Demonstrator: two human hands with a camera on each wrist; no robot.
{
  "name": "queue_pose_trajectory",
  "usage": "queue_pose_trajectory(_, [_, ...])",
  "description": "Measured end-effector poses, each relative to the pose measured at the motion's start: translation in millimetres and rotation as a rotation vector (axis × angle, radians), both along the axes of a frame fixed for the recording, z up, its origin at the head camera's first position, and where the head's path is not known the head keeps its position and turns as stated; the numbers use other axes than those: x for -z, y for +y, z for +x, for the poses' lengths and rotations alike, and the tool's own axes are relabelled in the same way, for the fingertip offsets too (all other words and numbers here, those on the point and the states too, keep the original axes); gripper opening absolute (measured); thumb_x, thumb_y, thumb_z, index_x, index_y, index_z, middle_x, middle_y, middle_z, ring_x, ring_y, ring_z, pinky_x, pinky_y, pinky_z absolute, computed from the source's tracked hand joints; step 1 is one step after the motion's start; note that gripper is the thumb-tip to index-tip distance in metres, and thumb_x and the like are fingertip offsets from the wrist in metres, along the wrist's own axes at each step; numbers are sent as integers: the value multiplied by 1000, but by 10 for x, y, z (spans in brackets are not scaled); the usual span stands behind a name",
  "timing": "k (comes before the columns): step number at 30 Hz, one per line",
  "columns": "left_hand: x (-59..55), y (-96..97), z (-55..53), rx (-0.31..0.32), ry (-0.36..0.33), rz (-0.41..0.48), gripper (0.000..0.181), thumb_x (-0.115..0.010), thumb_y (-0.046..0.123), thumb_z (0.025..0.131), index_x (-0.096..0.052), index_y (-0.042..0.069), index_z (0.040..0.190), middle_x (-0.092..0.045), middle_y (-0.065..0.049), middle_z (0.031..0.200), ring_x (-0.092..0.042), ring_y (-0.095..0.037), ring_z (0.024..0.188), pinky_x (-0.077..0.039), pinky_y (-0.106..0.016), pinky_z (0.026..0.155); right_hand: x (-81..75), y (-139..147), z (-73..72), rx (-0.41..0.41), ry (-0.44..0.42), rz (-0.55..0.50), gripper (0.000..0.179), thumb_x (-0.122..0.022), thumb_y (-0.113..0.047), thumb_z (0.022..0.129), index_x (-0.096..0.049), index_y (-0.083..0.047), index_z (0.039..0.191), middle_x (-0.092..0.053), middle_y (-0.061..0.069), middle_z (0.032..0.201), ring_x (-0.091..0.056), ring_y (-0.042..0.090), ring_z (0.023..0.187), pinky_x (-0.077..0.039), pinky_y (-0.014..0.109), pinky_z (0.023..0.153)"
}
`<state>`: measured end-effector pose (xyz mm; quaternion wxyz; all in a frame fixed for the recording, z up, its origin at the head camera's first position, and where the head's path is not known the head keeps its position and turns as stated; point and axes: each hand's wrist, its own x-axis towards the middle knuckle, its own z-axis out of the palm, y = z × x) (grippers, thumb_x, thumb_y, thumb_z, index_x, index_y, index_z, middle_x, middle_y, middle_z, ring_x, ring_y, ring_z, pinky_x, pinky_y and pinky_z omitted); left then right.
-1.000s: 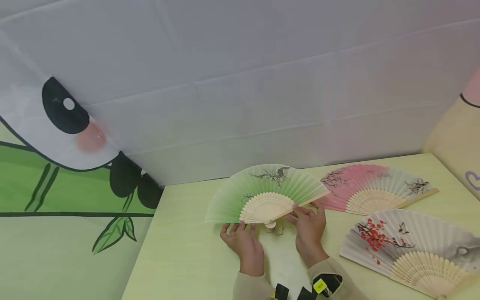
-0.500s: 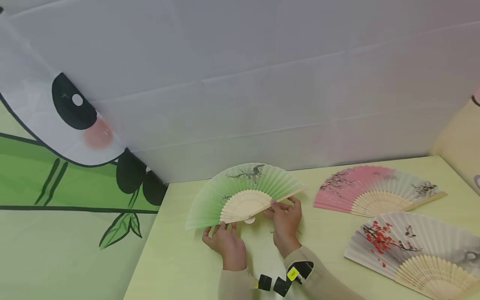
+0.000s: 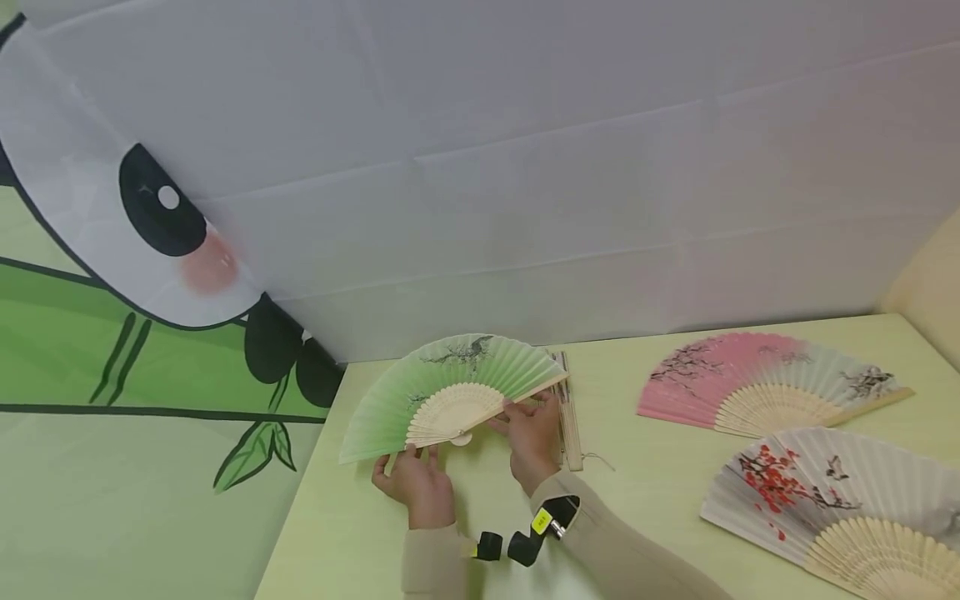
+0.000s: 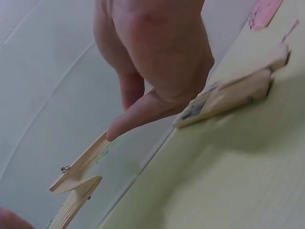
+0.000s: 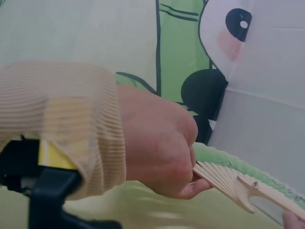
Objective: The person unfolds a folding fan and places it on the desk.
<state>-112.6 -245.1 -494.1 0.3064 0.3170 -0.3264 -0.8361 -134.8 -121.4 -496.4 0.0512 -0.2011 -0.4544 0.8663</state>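
A spread green folding fan (image 3: 463, 375) with a dark bird-and-branch print is held up at the table's left side, its pale ribs fanned above the pivot. My left hand (image 3: 422, 485) grips its left lower edge from below. On the other side, my right hand (image 3: 535, 437) pinches the right guard stick between thumb and fingers. The left wrist view shows the right hand (image 4: 157, 52) on the fan's ribs (image 4: 83, 164). From the right wrist, the left hand (image 5: 159, 143) appears with its fingers at the ribs (image 5: 214, 179). Folded fans (image 3: 572, 425) lie just behind the right hand, partly hidden.
A spread pink-and-white fan (image 3: 686, 379) lies at the back right of the table (image 3: 615, 517). In front of it is a spread white fan (image 3: 795, 475) with red blossoms, cut off by the frame. A pale cloth wall (image 3: 525, 208) stands close behind the table.
Both hands have carried the green fan left, away from the pink fan. The folded fans behind the right hand have come into sight. The head view has turned slightly.
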Motion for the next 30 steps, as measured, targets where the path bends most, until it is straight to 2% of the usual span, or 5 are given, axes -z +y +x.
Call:
queue_pose_trajectory(4, [21,-146,-33,-1,-20,19,43,-37,-7,105,-18,14,137,-37,-10,126,-45,-21,108,-49,-36,103,28,-118,3,-26,-3,-19,38,-58,12,102,-32,5,130,-52,20,100,-67,23,74,-64,50,86])
queue_pose_trajectory(8, [44,-264,-78,15,-58,23,50,-38,-3,106,-16,13,148,-39,-7,126,-44,-19,109,-45,-33,104,62,-201,8,-31,-12,-32,34,-59,14,100,-34,5,121,-52,18,97,-67,23,71,-65,48,82])
queue_pose_trajectory(17, [114,-477,-243,46,-180,-35,58,-48,-3,105,-21,10,155,-40,-14,147,-50,-20,118,-51,-25,91,141,-275,-36,-83,-68,-30,33,-57,17,99,-37,11,124,-58,30,105,-72,26,74,-66,43,78])
queue_pose_trajectory(22, [109,-530,-287,70,-202,-48,62,-45,-5,103,-17,9,157,-27,-23,163,-48,-28,134,-51,-35,108,179,-307,-73,-126,-95,-4,31,-54,18,100,-36,11,123,-58,39,113,-75,37,82,-66,45,80])
queue_pose_trajectory(30, [79,-457,-279,137,-300,-170,61,-43,2,104,-12,1,156,-32,-22,151,-44,-28,134,-42,-37,117,213,-233,-69,-254,-103,107,42,-53,17,96,-37,15,136,-64,38,119,-75,42,100,-65,44,85])
